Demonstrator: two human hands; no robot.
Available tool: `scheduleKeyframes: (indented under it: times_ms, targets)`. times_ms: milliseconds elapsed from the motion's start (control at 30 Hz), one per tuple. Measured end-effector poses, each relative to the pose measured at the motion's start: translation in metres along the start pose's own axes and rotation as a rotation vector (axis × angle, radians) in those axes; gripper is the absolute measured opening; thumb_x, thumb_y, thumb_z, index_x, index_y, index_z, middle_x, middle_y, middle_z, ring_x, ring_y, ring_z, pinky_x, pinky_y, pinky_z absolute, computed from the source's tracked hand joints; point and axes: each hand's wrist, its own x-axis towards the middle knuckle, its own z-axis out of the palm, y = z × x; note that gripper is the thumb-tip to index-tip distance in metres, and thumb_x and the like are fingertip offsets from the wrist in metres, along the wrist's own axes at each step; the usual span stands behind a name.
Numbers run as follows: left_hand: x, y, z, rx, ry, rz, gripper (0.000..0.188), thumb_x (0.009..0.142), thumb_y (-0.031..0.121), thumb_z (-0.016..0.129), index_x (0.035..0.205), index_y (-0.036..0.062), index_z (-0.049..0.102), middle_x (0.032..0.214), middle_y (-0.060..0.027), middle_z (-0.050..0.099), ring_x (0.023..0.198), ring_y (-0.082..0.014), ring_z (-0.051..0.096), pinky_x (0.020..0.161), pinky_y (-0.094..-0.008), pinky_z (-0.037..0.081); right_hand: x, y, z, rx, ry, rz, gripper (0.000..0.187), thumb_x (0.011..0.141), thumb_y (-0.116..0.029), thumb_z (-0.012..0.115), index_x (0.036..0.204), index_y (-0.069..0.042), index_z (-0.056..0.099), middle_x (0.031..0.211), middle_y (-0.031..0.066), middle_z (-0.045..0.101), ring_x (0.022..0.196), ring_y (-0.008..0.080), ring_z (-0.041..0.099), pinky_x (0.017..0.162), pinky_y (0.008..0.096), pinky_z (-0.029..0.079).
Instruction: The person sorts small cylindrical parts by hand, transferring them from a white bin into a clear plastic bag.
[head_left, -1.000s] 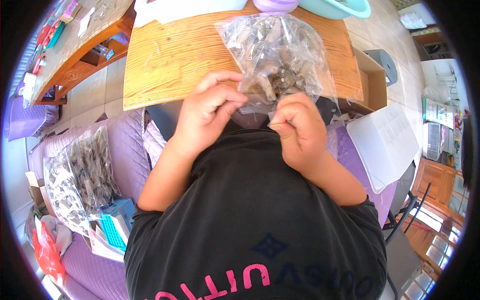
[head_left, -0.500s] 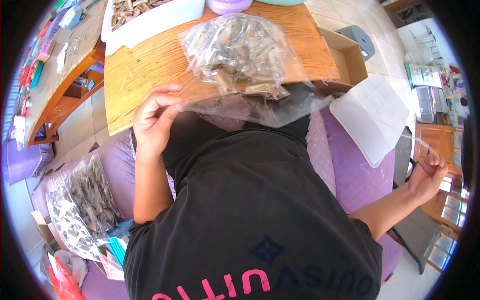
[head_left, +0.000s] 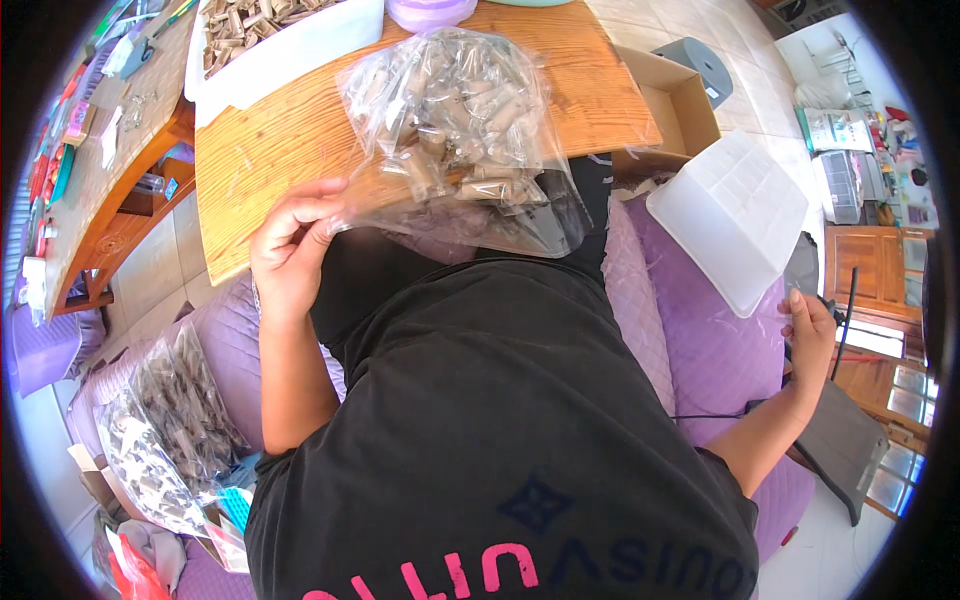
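A clear plastic bag (head_left: 450,100) full of small brown tube-like pieces lies over the near edge of the wooden table, its flat end hanging above my lap. My left hand (head_left: 290,245) pinches the left corner of that end between thumb and fingers. Out to the right, my right hand (head_left: 808,330) is held up with its fingers drawn together just below a translucent white plastic bin (head_left: 735,215). Whatever is between those fingertips is too small to make out.
A white tub (head_left: 290,65) of brown pieces stands on the wooden table (head_left: 270,150). An open cardboard box (head_left: 675,105) sits beyond the table's right edge. Another filled bag (head_left: 175,420) rests on the purple couch at left, and a grey chair (head_left: 845,445) stands at right.
My right hand has come inward and up toward the bin; the clear strip stretched from it before no longer shows. My left hand keeps its pinch on the bag. The whole view has shifted slightly.
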Motion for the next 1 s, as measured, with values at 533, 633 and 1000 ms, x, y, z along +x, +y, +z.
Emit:
scheduleKeyframes:
  times_ms: [533,633,1000]
  targets:
    - [-0.001,0.003,0.004,-0.096,0.023,-0.037,0.012,0.079,-0.009,0.061,0.089,-0.0023,0.063,0.107,-0.0178,0.061,0.094,-0.0184,0.059,0.081,-0.0271,0.047,0.018,-0.117,0.084,0.015,0.482,-0.855,0.026,0.075,0.004,0.064,0.1,-0.005,0.063,0.102,0.0093,0.061,0.092,0.0199,0.058,0.077,0.0289,0.047]
    - [-0.005,-0.001,0.003,-0.074,0.033,-0.038,0.011,0.079,-0.008,0.061,0.089,-0.0022,0.063,0.107,-0.0176,0.061,0.093,-0.0179,0.059,0.081,-0.027,0.047,0.016,-0.142,0.158,0.107,0.153,-1.0,0.027,0.07,0.002,0.067,0.095,-0.007,0.064,0.097,0.0106,0.058,0.089,0.0244,0.057,0.07,0.0297,0.048]
    - [0.001,0.002,0.001,-0.059,0.008,-0.055,0.011,0.081,-0.006,0.058,0.091,-0.0032,0.06,0.11,-0.0197,0.058,0.092,-0.023,0.062,0.084,-0.0327,0.05,0.014,-0.158,0.229,0.362,0.005,-1.247,0.022,0.068,0.002,0.068,0.087,-0.007,0.064,0.091,0.0095,0.055,0.068,0.0191,0.056,0.058,0.0279,0.047]
